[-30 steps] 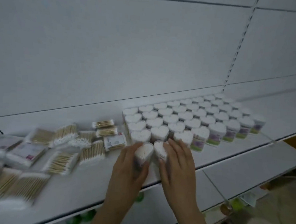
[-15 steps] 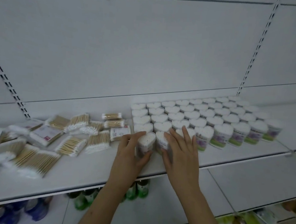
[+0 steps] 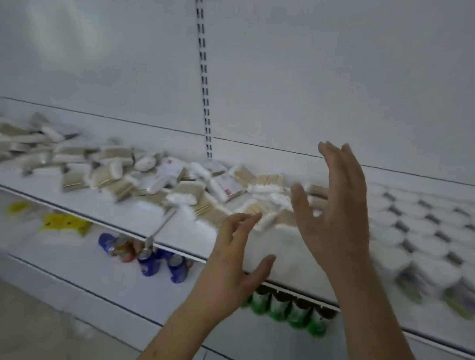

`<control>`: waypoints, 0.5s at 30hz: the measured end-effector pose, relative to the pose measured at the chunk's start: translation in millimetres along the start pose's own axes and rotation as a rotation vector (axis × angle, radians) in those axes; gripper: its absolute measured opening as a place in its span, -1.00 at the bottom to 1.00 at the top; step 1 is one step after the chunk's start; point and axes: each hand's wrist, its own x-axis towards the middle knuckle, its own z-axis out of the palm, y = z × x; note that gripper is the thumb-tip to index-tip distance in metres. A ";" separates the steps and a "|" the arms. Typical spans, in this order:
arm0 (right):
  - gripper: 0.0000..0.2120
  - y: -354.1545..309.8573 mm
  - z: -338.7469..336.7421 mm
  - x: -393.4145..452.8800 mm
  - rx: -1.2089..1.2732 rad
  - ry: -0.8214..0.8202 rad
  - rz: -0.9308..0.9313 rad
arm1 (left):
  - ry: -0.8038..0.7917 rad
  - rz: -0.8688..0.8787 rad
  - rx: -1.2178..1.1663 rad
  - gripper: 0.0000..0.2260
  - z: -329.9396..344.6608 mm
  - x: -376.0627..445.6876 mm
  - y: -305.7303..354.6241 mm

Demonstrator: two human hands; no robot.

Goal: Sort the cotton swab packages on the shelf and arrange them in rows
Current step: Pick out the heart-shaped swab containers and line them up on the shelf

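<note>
Loose flat swab packs (image 3: pixel 113 168) heaped along shelf (image 3: pixel 132 217), left to middle. My left hand (image 3: pixel 233 261) fingers loosely spread, holding nothing. My right hand (image 3: pixel 338 215) raised, fingers straight, empty. Heart-shaped swab tubs (image 3: pixel 423 237) in rows at right, blurred.

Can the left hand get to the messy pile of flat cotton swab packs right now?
Probably yes. The left hand is open and empty, hovering just in front of the loose flat packs, with nothing visible between them.
</note>
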 end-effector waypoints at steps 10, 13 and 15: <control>-0.47 -196.7 242.4 54.9 0.450 -0.275 -0.264 | 0.326 -0.314 0.190 -0.59 -202.2 -60.9 -130.7; -0.47 -269.8 309.8 72.3 0.508 -0.335 -0.327 | 0.440 -0.392 0.220 -0.58 -261.0 -73.8 -175.2; -0.45 -315.6 352.1 82.2 0.533 -0.365 -0.372 | 0.485 -0.422 0.236 -0.57 -296.5 -81.3 -202.6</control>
